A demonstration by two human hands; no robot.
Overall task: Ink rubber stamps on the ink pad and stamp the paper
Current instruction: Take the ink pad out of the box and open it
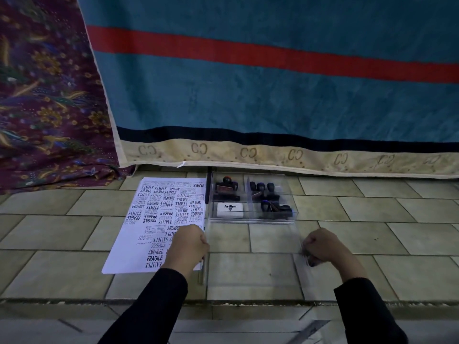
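Observation:
A white paper sheet (139, 234) covered with many black stamp prints lies on the tiled floor at the left. Right of it stands a clear plastic box (250, 219) with compartments that hold several dark-handled rubber stamps (263, 192) and a white Artline ink pad (230, 210), closed. In front of the box a clear lid (253, 256) is held over the floor. My left hand (190, 243) grips the lid's left edge, partly over the paper. My right hand (323, 247) grips its right edge.
A teal blanket (273, 83) with a red stripe and a beige hem hangs behind the box. A patterned purple cloth (47, 108) lies at the left. The floor tiles run to a step edge (223, 302) near me.

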